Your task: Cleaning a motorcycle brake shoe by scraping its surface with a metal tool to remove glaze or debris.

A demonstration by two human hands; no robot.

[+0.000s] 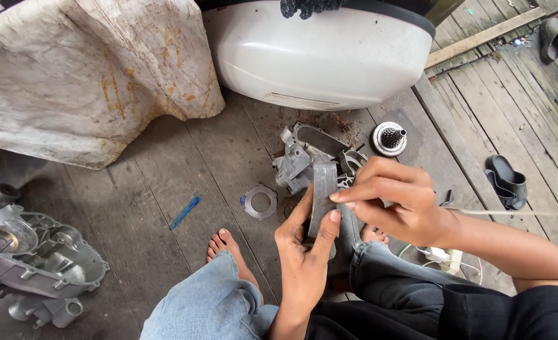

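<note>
Grey belt [323, 189] stands upright before the metal engine part [304, 157], left hand [304, 252] gripping below, right hand [395, 201] fingers pinching its edge.

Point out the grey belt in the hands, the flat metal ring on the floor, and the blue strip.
grey belt [324, 182]: head view, on its flat outer face above the left thumb.
flat metal ring [259, 202]: head view, on its lower left rim.
blue strip [185, 212]: head view, at its middle.

A flat ring [259, 202] lies left of the engine part [310, 157], pulley [389, 138] right.
</note>
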